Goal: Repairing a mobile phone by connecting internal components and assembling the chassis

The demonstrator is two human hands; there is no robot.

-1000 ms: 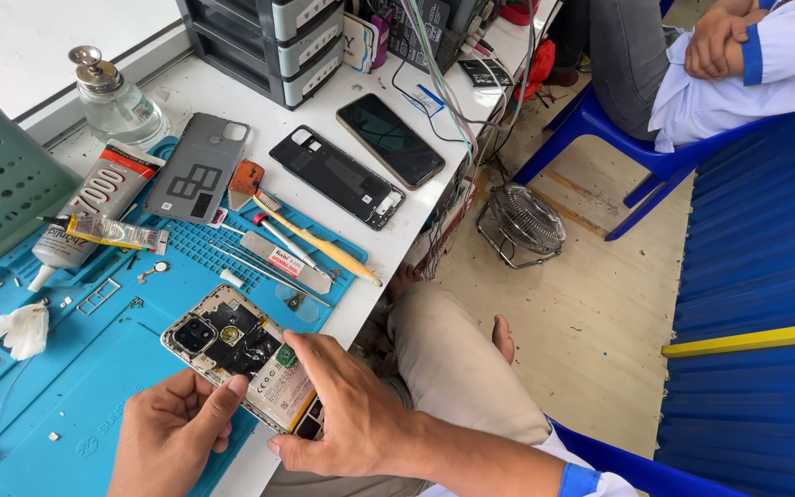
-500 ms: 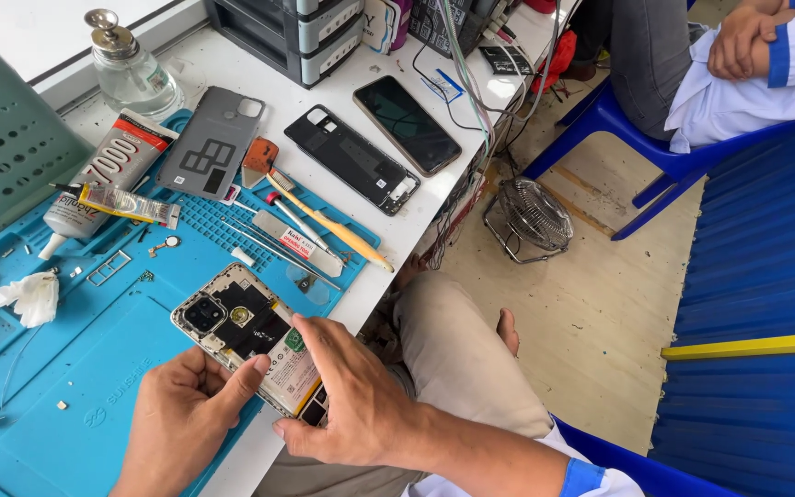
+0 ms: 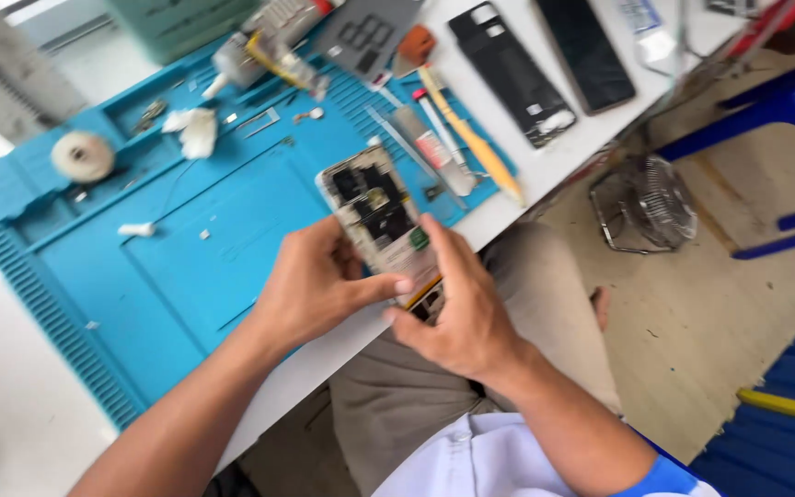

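Head view, blurred by motion. An opened smartphone (image 3: 381, 221), back cover off and circuit boards exposed, is held by both hands above the near edge of the desk (image 3: 563, 156), over the blue repair mat (image 3: 186, 258). The left hand (image 3: 310, 285) is wrapped around the phone's left long edge, with the thumb laid across its lower end. The right hand (image 3: 457, 313) is closed on the lower right corner, its index finger running up the right long edge. Whether the phone touches the mat cannot be told.

Handling, judged: the phone looks light and stiff but fragile; the exposed boards and connectors should be left untouched. Grip is best taken on the long frame edges, as seen here. The thin frame may be slippery.

Along the right edge of the mat, a yellow-handled tool (image 3: 471, 138) and a flat metal pry tool (image 3: 420, 138) are lying. Beyond them, toward the far right corner of the desk, a black phone back cover (image 3: 508, 69) and a dark phone (image 3: 584, 51) are laid side by side. A roll of tape (image 3: 82, 155) sits near the mat's left edge, with a white wad (image 3: 197, 131) further right. A small wire fan (image 3: 646, 202) stands on the floor (image 3: 720, 304) by the desk.
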